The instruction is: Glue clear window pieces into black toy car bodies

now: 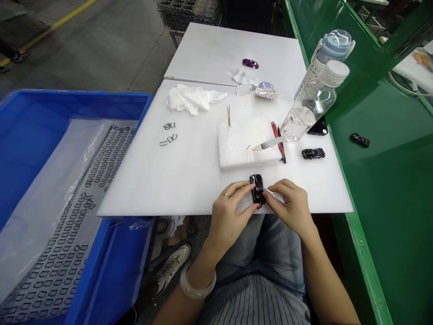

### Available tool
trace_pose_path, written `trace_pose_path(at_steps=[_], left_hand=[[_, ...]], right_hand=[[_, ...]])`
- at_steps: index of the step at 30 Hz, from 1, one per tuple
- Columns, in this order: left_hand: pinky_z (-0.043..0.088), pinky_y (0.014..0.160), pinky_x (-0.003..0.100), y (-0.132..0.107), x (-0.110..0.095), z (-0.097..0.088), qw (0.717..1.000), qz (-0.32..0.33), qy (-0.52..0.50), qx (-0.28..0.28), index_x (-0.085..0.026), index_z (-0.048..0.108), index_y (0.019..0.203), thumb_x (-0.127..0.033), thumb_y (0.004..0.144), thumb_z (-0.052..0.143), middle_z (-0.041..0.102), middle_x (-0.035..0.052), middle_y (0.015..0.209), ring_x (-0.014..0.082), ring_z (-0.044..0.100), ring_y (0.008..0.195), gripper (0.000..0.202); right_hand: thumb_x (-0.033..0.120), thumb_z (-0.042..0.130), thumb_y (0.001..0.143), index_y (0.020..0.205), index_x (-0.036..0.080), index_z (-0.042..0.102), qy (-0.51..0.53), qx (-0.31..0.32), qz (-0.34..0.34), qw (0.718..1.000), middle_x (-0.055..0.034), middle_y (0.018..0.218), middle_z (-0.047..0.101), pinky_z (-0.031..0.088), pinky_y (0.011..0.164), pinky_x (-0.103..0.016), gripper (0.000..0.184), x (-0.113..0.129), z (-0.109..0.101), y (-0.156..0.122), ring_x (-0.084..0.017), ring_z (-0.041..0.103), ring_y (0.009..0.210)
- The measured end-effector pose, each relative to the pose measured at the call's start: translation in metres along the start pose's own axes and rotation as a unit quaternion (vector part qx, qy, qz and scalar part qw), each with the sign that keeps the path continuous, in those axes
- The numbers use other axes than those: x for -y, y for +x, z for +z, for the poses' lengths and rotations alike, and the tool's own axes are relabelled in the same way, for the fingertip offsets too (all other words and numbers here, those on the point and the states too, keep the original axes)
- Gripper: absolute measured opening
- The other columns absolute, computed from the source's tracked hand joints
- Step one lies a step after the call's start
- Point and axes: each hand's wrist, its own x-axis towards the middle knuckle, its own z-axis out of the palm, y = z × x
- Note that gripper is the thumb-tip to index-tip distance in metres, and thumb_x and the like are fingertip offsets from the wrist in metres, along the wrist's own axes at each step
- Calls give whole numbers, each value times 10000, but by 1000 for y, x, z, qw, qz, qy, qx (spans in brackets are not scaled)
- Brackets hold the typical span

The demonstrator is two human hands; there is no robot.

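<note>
Two hands work at the near edge of a white foam sheet (142, 189). The left hand (228, 216), with a ring and a pale bangle (198, 284), pinches a glossy black toy car body (257, 189) between thumb and fingers, just above the sheet. The right hand (291, 207), nearly closed, holds a white cloth (275, 196) against the car's side.

Just beyond lies a foam block (243, 149) with a syringe (267, 144) on it, and a red-handled tool (279, 142) rests against its right edge. A second black toy car (313, 153) sits to the right. On the left, small black frames (168, 133) lie on the sheet, and a blue crate (77, 97) holds clear plastic over rows of similar frames.

Farther off are crumpled white wipes (189, 99), wooden toothpicks (228, 115), a purple toy car (250, 63) on the tabletop (216, 49), and two water bottles (313, 104). A third black toy car (359, 140) sits on a green bench (389, 203).
</note>
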Motion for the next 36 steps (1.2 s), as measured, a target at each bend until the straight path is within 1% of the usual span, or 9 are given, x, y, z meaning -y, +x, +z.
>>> trace_pose_path(at_steps=[12, 17, 18, 20, 22, 24, 29, 32, 36], left_hand=[[565, 928, 424, 0, 5, 3, 1000, 21, 15, 7, -171, 693, 1129, -111, 743, 748, 708, 107, 1161, 258, 675, 1044, 395], [564, 933, 420, -1, 5, 3, 999, 28, 18, 2, -157, 690, 1126, -127, 737, 763, 704, 111, 1168, 257, 672, 1049, 397], [565, 931, 415, -2, 6, 4, 999, 32, 18, 0, -149, 687, 1128, -130, 739, 764, 702, 113, 1169, 255, 671, 1049, 397], [568, 924, 399, -3, 6, 5, 999, 46, 21, -8, -137, 674, 1142, -137, 739, 768, 700, 116, 1168, 249, 668, 1052, 414], [568, 919, 385, -4, 7, 5, 998, 60, 25, -21, -139, 656, 1166, -145, 728, 780, 700, 110, 1159, 242, 664, 1054, 455], [568, 908, 364, -5, 7, 5, 996, 74, 21, -39, -151, 643, 1175, -150, 728, 784, 703, 98, 1133, 227, 664, 1040, 469], [560, 768, 256, -25, 8, -6, 982, 130, -17, -138, -184, 665, 896, -53, 773, 714, 697, 19, 875, 138, 674, 839, 186], [512, 632, 213, -54, 15, -9, 977, 131, -11, -166, -175, 545, 677, -17, 772, 677, 631, -15, 714, 98, 613, 670, 227], [523, 648, 239, -110, 42, 4, 990, 93, 10, -103, -181, 564, 644, -55, 834, 564, 646, 18, 735, 123, 628, 681, 228]], right_hand=[[252, 681, 832, 813, 172, 614, -52, 38, 32, 997, -13, 779, 597, 422, 550, -260, 106, 5, 2, 6, -134, 563, 621], [223, 607, 899, 904, 197, 656, -14, 92, 14, 996, -32, 855, 652, 485, 621, -279, 55, 10, -30, 4, -167, 630, 731], [212, 591, 908, 932, 210, 664, -16, 59, 1, 998, -30, 862, 661, 492, 632, -287, 77, 12, -42, 4, -174, 635, 743], [213, 632, 877, 971, 225, 674, -74, -151, -34, 985, -32, 862, 655, 491, 638, -319, 104, 14, -65, 4, -196, 627, 744], [227, 698, 821, 972, 221, 677, -163, -439, -85, 880, -46, 870, 624, 479, 665, -355, 152, 11, -82, 8, -221, 608, 760], [252, 704, 815, 973, 215, 673, -215, -548, -115, 800, -56, 877, 606, 474, 694, -373, 165, 2, -90, 13, -228, 596, 772], [372, 590, 883, 1074, 196, 622, -217, -198, -10, 956, -86, 979, 658, 501, 774, -406, 262, -19, -56, 6, -250, 620, 873], [394, 589, 883, 1131, 162, 572, -150, -155, 29, 976, -84, 922, 661, 515, 731, -379, 340, -6, -6, -7, -228, 620, 810], [314, 579, 848, 1190, 119, 546, -189, -113, -2, 975, -115, 919, 667, 499, 719, -416, 395, 24, 46, -8, -276, 598, 827]])
